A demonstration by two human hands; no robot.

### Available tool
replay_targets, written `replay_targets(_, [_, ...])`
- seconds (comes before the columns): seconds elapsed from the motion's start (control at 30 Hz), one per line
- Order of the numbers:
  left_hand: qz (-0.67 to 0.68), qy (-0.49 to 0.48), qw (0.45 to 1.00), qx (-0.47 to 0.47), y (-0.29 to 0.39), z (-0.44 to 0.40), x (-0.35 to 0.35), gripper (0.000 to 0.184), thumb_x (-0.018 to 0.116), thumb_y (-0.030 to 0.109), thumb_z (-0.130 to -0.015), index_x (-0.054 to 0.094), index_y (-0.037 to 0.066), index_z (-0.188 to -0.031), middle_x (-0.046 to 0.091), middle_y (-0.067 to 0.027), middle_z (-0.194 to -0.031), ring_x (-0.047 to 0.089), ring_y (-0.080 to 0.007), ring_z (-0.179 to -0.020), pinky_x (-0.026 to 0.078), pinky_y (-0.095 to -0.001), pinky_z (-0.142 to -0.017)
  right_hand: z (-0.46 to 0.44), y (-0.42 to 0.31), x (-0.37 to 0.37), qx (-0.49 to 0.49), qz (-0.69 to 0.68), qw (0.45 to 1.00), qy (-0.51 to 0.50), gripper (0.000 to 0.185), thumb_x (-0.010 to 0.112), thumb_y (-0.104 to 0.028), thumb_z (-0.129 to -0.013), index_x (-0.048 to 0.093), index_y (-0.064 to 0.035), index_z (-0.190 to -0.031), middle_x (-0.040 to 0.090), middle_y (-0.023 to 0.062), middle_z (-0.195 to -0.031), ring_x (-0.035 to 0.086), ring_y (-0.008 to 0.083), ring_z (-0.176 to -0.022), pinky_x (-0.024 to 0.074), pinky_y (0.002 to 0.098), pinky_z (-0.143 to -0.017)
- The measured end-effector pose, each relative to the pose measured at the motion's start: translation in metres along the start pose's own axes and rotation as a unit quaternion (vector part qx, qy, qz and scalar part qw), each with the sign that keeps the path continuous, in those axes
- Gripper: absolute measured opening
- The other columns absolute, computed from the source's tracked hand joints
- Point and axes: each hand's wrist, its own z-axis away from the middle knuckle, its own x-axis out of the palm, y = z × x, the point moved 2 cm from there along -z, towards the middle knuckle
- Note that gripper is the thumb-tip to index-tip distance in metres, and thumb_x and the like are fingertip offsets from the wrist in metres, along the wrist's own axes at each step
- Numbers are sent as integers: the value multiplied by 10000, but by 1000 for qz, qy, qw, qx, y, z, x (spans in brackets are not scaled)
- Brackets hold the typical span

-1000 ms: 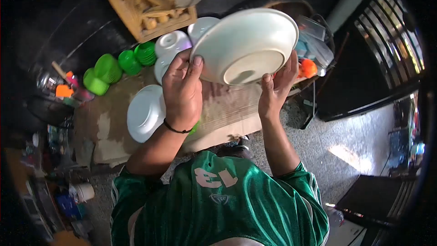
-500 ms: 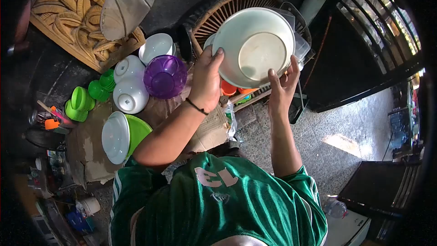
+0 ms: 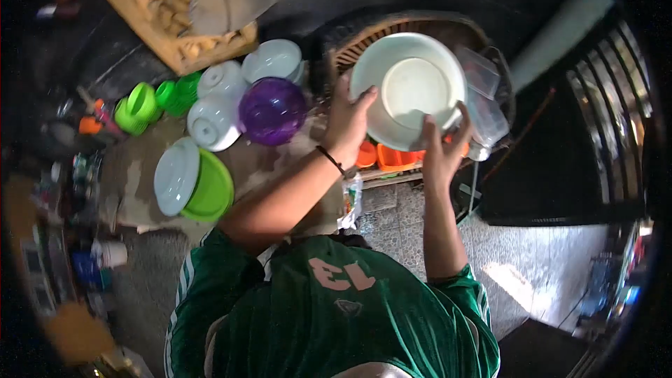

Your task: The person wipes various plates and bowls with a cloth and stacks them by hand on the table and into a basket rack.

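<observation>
Clock positions take the pale bowl [image 3: 418,87] as centre, with twelve at the top of the view. Farthest left, at nine o'clock, are green cups [image 3: 142,101]; at eight, a white dish [image 3: 175,176] overlaps a green bowl [image 3: 215,185]. White bowls [image 3: 213,126] and a purple bowl [image 3: 273,110] stand nearer, toward nine. Your left hand [image 3: 343,126] grips the pale bowl at eight o'clock, thumb over its face, other fingers largely hidden. The bowl is held up before a wicker basket [image 3: 353,49]; whether they touch, you cannot tell. Being round, it has no long axis; its ringed face is turned toward you. Orange pieces [image 3: 395,159] show at six. Your right hand [image 3: 442,157] is closed on the bowl at five, thumb over the face, fingers curled at the edge. Note the governing relation: the bowl lies toward two o'clock from your left hand, eleven from your right. Clear plastic containers [image 3: 490,119], past three o'clock, are nearer your right hand; the purple bowl, your left.
</observation>
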Motion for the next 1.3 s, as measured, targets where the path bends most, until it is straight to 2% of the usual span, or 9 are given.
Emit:
replay_targets(0.1, [-17,-8,999,48,20,15,-11,619,719,190,-1012,442,42,-1545,553,-119,-1509,484,-214,-1419,352,-407,-1222,14,3,13,-16,-80,997,3,705,737,-120,-993,332,-12,-1559,494,185,-1406,565,242,-1242,511,369,-1027])
replay_targets(0.23, [-11,10,994,110,52,29,-28,642,733,159,-1014,425,17,-1558,558,-127,-1502,492,-209,-1414,362,-393,-1217,27,-6,41,-80,-64,995,12,621,608,-130,-1049,289,20,-1560,510,199,-1376,520,259,-1278,401,410,-1126])
replay_targets(0.53, [111,118,983,90,112,61,-116,455,721,244,-1035,569,37,-1410,656,-95,-1357,618,-202,-1269,493,-408,-1103,70,-55,117,-145,-77,983,-78,645,633,-224,-1023,351,35,-1542,458,244,-1479,472,321,-1379,338,483,-1198])
replay_targets(0.63, [152,91,976,128,138,87,-157,424,658,229,-1078,553,36,-1441,665,-88,-1364,629,-195,-1270,519,-409,-1082,101,-80,147,-135,-82,978,-136,646,630,-194,-1024,351,35,-1561,476,232,-1460,539,306,-1309,485,449,-1074])
replay_targets(0.7, [132,110,975,139,159,110,-202,419,585,274,-1114,539,37,-1456,657,-102,-1381,624,-212,-1289,523,-421,-1092,125,-92,171,-134,-110,959,-227,603,615,-189,-1038,398,54,-1546,509,216,-1468,580,289,-1257,505,420,-1028])
replay_targets(0.8, [51,306,950,23,197,156,-301,489,447,375,-1143,517,38,-1490,609,-137,-1453,606,-273,-1331,499,-477,-1140,161,-104,212,-186,-152,921,-307,575,665,-206,-1026,471,47,-1505,581,232,-1410,631,304,-1208,538,423,-994])
replay_targets(0.93, [103,411,901,95,247,221,-422,492,398,276,-1122,485,30,-1539,576,-188,-1498,566,-356,-1382,456,-563,-1182,206,-86,253,-95,31,906,-411,399,720,-234,-996,651,-9,-1317,736,229,-1210,721,342,-1150,556,458,-973])
replay_targets(1.07, [134,462,876,19,235,288,-590,503,399,310,-1135,474,37,-1552,533,-180,-1570,555,-375,-1405,442,-577,-1195,241,-77,279,-102,193,881,-419,361,719,-310,-998,706,-30,-1227,760,212,-1137,718,395,-1110,569,479,-945])
replay_targets(1.3, [34,522,852,20,225,289,-685,486,506,253,-1108,522,-47,-1490,588,-181,-1511,599,-369,-1355,486,-548,-1131,272,-74,313,-100,274,872,-393,404,714,-423,-990,735,-85,-1209,762,185,-1137,712,396,-1097,551,509,-972])
